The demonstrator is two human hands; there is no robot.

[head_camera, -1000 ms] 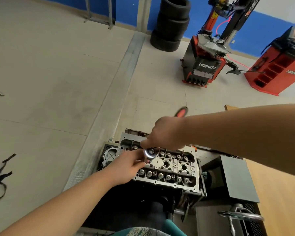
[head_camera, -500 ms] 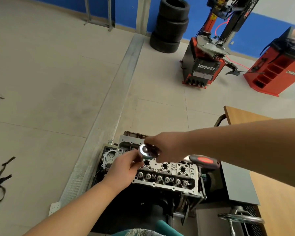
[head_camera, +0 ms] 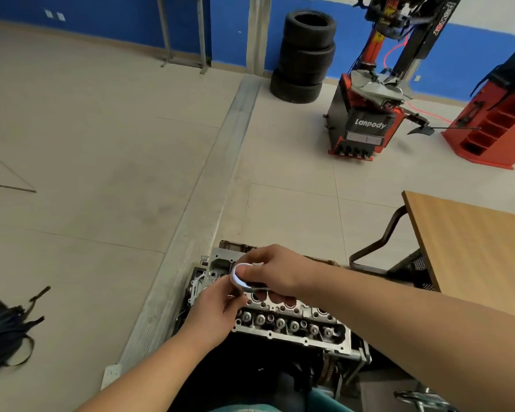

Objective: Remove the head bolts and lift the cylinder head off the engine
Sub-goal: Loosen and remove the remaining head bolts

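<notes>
Over one grey aluminium cylinder head point(head_camera: 292, 321), two hands work: the right hand point(head_camera: 269, 270) grips one chrome ratchet wrench head point(head_camera: 241, 278), and the left hand point(head_camera: 217, 307) pinches beneath it.

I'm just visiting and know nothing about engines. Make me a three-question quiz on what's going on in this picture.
1. True or false: the cylinder head has already been lifted off the engine.
2. Which hand grips the ratchet at its round head? A) right hand B) left hand C) neither
3. Fill in: the stack of black ______ stands against the blue wall.

Key:
1. False; it sits in place beneath both hands.
2. A; the left hand's fingers reach up just under the ratchet head.
3. tyres.
</notes>
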